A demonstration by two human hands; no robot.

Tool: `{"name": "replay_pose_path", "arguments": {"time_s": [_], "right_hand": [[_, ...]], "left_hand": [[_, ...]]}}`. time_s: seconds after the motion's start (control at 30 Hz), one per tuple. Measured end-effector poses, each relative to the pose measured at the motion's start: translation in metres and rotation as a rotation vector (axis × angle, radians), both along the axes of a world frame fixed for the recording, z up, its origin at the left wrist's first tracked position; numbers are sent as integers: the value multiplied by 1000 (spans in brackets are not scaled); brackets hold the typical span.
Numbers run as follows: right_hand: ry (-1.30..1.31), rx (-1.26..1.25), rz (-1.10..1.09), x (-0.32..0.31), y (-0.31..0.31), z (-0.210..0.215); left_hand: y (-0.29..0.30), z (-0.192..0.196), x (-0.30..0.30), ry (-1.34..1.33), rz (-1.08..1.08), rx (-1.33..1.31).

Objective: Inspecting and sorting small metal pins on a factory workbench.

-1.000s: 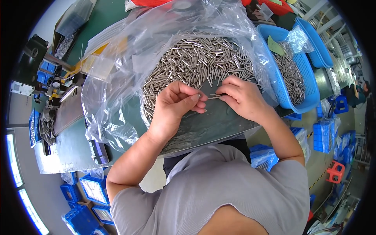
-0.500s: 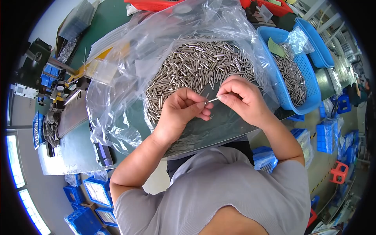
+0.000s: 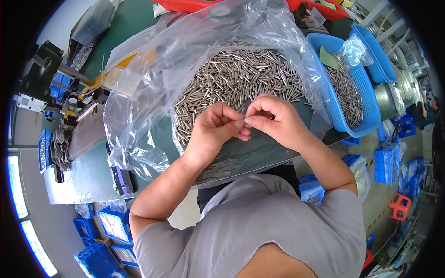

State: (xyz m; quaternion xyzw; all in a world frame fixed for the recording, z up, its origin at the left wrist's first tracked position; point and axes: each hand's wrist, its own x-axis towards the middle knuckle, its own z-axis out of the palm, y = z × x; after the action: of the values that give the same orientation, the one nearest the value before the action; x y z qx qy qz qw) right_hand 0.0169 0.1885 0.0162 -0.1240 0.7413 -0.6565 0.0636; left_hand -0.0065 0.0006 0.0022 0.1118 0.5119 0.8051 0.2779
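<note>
Hands have closed together; fingers point(image 3: 241, 123) pinch a metal pin point(image 3: 251, 135).

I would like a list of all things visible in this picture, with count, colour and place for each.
metal pins: too many to count, silver, heaped on the table centre
plastic bag: one, clear, spread under and around the heap
basket: one, blue, right of the heap, holding more pins
table: one, green, under everything
crates: several, blue, on the floor lower left
left hand: one, fingers pinched, meeting the right
right hand: one, pinching a small pin before the heap
</note>
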Motion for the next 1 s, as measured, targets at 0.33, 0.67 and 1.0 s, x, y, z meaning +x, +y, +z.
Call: {"name": "replay_pose_path", "arguments": {"time_s": [0.33,0.67,1.0], "right_hand": [[-420,-727,-133,-17,30,11],[547,800,6,-25,10,-10],[520,769,121,-18,17,-4]], "left_hand": [[-6,9,-7,3,215,61],[-7,8,-7,-21,230,93],[-6,10,-6,-25,188,73]]}}
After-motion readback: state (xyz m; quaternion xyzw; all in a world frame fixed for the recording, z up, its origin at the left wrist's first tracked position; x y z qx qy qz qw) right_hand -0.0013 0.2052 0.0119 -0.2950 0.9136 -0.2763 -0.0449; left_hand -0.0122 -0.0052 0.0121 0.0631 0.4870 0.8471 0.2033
